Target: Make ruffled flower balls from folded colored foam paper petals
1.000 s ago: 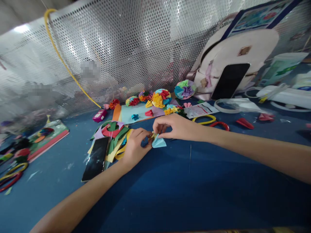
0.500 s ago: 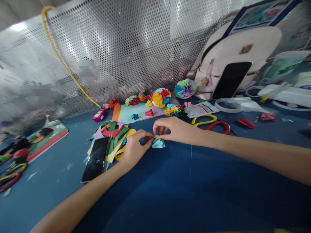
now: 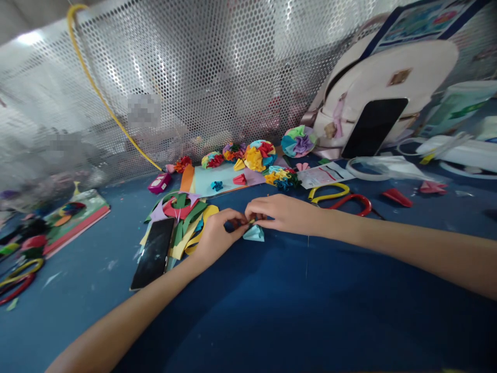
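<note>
The blue piece point(image 3: 253, 234) was in front of the person, at the fingertips; I could not tell if it touched the table point(image 3: 252, 321). Its narrow end pointed away from the person, and its wide end opened toward the person. The wide edge ran nearly from left to right. The piece looked almost as wide as long, so its long axis was not very clear.

The left hand point(image 3: 217, 233) and the right hand point(image 3: 285, 215) were together at their fingertips, both pinched on the narrow end, where a small yellow bit point(image 3: 252, 221) showed. The piece hung out below the right thumb and just to the right of the left fingertips. Paper strips point(image 3: 189, 216) and a phone point(image 3: 154, 254) lay near the left hand. Beyond the right hand were a yellow handle point(image 3: 337, 185) and a red handle point(image 3: 367, 204).
</note>
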The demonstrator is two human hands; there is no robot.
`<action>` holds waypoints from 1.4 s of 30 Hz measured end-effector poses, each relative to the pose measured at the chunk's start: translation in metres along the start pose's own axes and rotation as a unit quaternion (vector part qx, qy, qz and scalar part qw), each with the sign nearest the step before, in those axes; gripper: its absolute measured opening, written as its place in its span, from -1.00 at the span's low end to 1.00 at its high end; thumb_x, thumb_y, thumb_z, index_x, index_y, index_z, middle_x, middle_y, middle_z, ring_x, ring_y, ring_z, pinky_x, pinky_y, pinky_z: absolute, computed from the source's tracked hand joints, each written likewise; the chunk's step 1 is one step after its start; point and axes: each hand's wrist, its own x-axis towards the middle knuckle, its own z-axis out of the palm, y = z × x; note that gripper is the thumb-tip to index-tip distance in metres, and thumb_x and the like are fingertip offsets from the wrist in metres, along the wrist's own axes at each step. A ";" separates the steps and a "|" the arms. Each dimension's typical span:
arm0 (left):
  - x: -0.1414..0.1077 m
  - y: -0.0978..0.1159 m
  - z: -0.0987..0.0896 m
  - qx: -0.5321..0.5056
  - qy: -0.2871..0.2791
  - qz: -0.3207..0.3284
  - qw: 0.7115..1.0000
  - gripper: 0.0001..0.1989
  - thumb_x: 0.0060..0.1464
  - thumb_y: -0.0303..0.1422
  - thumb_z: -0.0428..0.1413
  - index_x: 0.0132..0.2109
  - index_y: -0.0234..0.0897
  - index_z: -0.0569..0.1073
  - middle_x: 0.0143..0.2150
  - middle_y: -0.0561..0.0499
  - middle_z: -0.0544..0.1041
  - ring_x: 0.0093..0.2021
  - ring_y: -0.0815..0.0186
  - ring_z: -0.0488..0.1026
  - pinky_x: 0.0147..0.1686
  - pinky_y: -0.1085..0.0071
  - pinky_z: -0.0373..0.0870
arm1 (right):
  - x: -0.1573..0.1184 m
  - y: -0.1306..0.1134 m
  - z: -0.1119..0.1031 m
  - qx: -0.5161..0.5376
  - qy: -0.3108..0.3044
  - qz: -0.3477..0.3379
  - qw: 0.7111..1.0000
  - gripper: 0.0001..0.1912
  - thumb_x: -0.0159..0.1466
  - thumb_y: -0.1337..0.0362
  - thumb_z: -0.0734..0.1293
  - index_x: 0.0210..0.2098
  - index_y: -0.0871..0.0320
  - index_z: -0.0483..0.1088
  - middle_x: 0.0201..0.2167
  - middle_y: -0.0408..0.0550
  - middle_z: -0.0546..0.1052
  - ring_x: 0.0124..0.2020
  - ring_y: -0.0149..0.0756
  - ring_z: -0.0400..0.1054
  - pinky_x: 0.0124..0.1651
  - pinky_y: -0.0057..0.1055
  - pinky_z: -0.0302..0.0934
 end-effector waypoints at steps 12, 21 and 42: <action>-0.001 0.009 -0.005 0.053 -0.023 0.033 0.998 -0.86 -0.04 -0.58 0.24 -0.35 -0.25 0.52 -0.45 0.12 0.50 -0.42 0.37 0.45 -0.34 0.48 0.33 | -0.001 -0.006 0.003 0.015 0.005 0.011 1.000 -0.93 0.38 0.40 0.29 -0.17 0.11 0.36 -0.17 -0.04 0.54 -0.20 -0.24 0.41 -0.17 -0.36 0.18; -0.006 0.011 -0.003 0.072 0.019 0.115 0.991 -0.86 0.02 -0.58 0.17 -0.28 -0.26 0.52 -0.40 0.08 0.51 -0.39 0.37 0.49 -0.34 0.48 0.36 | 0.003 -0.001 -0.001 0.079 0.036 0.064 0.994 -0.88 0.25 0.33 0.47 -0.26 0.14 0.45 -0.28 -0.14 0.48 -0.37 -0.38 0.33 -0.29 -0.41 0.16; 0.000 0.013 -0.005 -0.196 -0.007 -0.092 0.976 -0.88 0.00 -0.48 0.24 -0.27 -0.29 0.66 -0.40 0.01 0.66 -0.39 0.35 0.57 -0.29 0.44 0.54 | 0.002 -0.003 -0.003 0.078 0.067 0.069 0.992 -0.93 0.26 0.38 0.39 -0.37 0.14 0.49 -0.31 -0.13 0.52 -0.39 -0.39 0.27 -0.31 -0.39 0.08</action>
